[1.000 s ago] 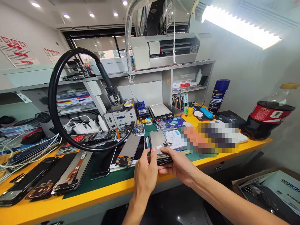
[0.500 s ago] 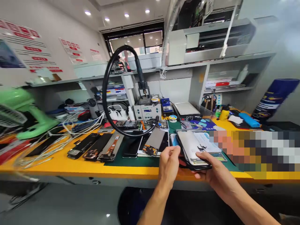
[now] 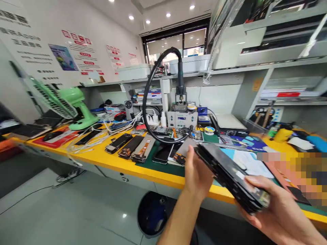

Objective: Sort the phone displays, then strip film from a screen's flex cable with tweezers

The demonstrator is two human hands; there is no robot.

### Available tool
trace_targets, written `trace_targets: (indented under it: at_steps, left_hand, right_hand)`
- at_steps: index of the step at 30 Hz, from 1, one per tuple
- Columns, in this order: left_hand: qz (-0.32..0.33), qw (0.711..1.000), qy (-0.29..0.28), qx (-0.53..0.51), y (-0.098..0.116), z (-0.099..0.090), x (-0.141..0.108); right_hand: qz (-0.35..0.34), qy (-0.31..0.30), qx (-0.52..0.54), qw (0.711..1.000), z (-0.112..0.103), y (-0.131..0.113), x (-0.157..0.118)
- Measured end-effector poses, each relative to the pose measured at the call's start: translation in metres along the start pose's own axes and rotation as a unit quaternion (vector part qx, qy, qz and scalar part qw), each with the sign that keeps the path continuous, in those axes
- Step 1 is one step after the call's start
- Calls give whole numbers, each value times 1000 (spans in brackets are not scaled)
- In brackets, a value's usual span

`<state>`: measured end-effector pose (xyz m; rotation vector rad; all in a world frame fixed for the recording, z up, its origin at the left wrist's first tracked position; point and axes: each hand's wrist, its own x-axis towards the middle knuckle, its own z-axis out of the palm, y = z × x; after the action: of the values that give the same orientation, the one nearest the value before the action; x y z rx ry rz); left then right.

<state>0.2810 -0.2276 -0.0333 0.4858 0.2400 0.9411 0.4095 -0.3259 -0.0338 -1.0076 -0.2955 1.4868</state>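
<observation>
A thick stack of phone screens (image 3: 227,170), dark-edged and tilted, is held above the front edge of the bench. My right hand (image 3: 278,200) grips its near end, thumb on top and fingers underneath. Against the stack's left side is my left hand (image 3: 198,173), its thumb pointing up and its other fingers partly hidden behind the stack. To the left on the bench lie several more phone screens (image 3: 130,146), one with an orange flex cable, and a dark phone (image 3: 163,153) on the green mat (image 3: 153,166).
A soldering station (image 3: 182,119) with a looped black hose (image 3: 146,98) rises behind the parts. White cables (image 3: 87,146) and a green fan (image 3: 74,102) are at the left. A dark bin (image 3: 152,214) stands on the floor below. At the right is a yellow bottle (image 3: 283,133).
The view has swung left. The stack has been lifted off the bench side and tilted, so its dark edges show. My left hand has turned, and its closed fingers have moved behind the stack.
</observation>
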Motion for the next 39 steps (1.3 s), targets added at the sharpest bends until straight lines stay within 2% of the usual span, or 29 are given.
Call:
trace_targets:
  at_steps: [3, 6, 12, 16, 22, 26, 29, 33, 36, 39]
  left_hand:
    - [17, 999, -14, -48, 5, 2, -2]
    - [32, 998, -1, -60, 5, 4, -1]
    - [64, 996, 61, -7, 4, 8, 4]
    - [59, 991, 109, 41, 7, 9, 12]
    - [50, 979, 169, 100, 11, 18, 27]
    - [23, 980, 167, 109, 6, 19, 30]
    - [-4, 983, 153, 103, -4, 16, 26]
    - [-18, 985, 133, 112, -22, 13, 17]
    - [-31, 985, 107, 129, -35, 16, 8]
    - [-40, 984, 90, 149, -45, 23, -2]
  right_hand:
    - [14, -56, 2, 998, 4, -2, 5]
    - [42, -94, 15, 995, 3, -5, 10]
    - [140, -206, 55, 967, -5, -13, 22]
    - [188, -235, 81, 950, -12, -20, 30]
    - [183, -201, 104, 957, -14, -27, 32]
    - [151, -165, 67, 972, -12, -27, 25]
    - [89, -129, 31, 987, -14, -27, 10]
    - [-4, -59, -44, 997, -24, -35, -18]
    - [-1, -15, -130, 991, -32, -42, -38]
    - [4, 7, -248, 969, -37, -41, -50]
